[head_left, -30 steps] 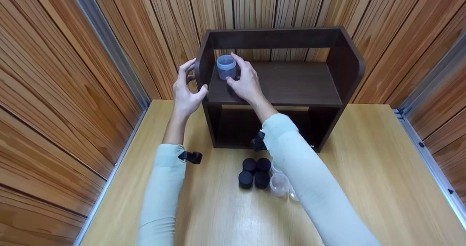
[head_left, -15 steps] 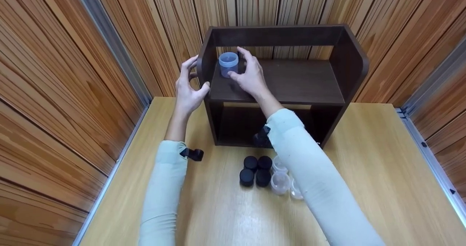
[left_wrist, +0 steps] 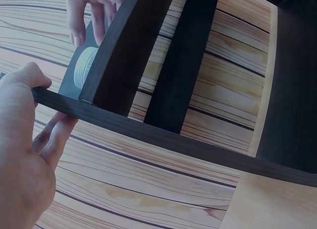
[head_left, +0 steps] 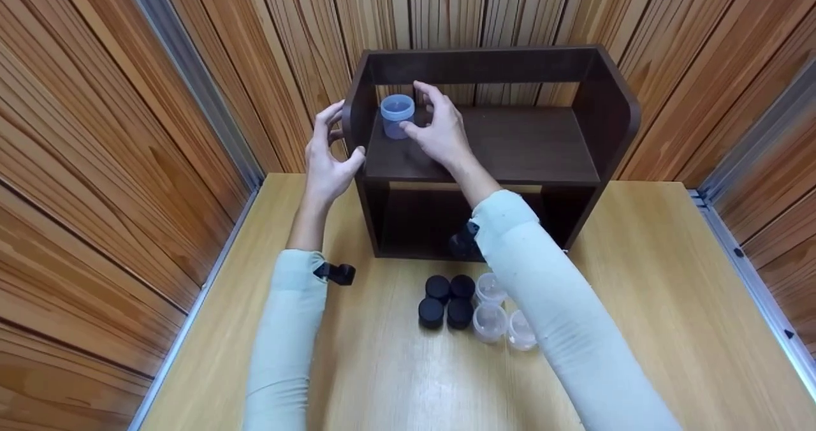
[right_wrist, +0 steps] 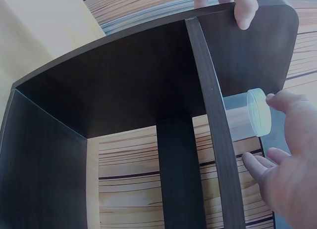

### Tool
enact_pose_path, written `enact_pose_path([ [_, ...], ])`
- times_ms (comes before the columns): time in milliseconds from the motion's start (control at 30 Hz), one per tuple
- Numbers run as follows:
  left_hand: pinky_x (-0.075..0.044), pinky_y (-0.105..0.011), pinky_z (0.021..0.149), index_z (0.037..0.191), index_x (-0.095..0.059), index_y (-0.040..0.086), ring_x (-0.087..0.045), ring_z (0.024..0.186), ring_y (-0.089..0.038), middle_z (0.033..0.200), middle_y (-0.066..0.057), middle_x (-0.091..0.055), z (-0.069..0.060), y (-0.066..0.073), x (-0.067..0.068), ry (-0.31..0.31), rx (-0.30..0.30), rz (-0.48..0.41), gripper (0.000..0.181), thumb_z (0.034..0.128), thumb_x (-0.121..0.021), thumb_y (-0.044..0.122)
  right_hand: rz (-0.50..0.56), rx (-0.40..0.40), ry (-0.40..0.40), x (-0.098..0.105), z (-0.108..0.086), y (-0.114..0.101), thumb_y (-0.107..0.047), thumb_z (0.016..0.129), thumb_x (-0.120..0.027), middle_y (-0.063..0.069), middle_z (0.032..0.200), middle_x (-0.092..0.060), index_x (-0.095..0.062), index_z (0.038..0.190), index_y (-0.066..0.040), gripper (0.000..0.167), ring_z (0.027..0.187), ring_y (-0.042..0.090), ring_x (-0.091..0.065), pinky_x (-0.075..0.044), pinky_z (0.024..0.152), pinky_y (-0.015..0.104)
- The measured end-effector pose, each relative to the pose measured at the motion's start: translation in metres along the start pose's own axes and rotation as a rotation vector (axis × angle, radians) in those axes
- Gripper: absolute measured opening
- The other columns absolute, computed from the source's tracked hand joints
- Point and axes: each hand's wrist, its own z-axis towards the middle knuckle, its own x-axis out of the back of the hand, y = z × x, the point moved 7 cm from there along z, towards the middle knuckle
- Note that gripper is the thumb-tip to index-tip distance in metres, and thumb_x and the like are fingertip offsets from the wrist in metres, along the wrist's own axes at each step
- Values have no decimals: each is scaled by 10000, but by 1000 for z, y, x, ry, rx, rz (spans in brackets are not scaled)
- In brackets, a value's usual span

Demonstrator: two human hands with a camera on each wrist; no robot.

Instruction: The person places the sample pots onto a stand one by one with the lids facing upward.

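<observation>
A translucent jar with a blue lid [head_left: 396, 117] stands at the left end of the dark brown shelf's upper board [head_left: 510, 144]. My right hand [head_left: 443, 131] is just to its right, fingers spread away from it; the thumb is at the jar's side, and in the right wrist view the thumb of that hand [right_wrist: 292, 160] appears to touch the lid [right_wrist: 259, 113]. With thumb on one side and fingers on the other, my left hand [head_left: 328, 163] grips the shelf's left side panel, as the left wrist view of the hand [left_wrist: 25, 145] also shows.
Several black-lidded jars [head_left: 445, 302] stand close together on the table [head_left: 382, 367] before the shelf. Right beside them are three clear jars [head_left: 489, 322], near my right forearm. Wooden walls enclose the back and both sides.
My right hand's fingers have spread and moved off the blue-lidded jar to the right, leaving it standing on the board. The left hand keeps its grip on the panel.
</observation>
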Motion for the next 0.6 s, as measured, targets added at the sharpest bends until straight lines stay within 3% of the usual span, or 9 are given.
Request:
enact_pose_path([
  [267, -542, -416, 1178, 1601, -494, -6, -620, 1477, -305, 1614, -206, -624, -1, -1, 1, -1, -1, -2, 724, 912, -717, -4, -20, 42, -15, 8, -6, -4, -95, 987, -837, 212, 1605, -577, -549, 1656, -113, 729, 1530, 374, -565, -568, 1222, 482],
  [600, -541, -414, 1190, 1604, -486, -7, -609, 1491, -294, 1632, -198, -613, 0, 0, 0, -7, 4, 1, 730, 910, -714, -18, -38, 111, -57, 20, -18, -15, -157, 953, -879, 179, 1603, -599, -593, 1624, -145, 729, 1525, 365, -566, -550, 1231, 582],
])
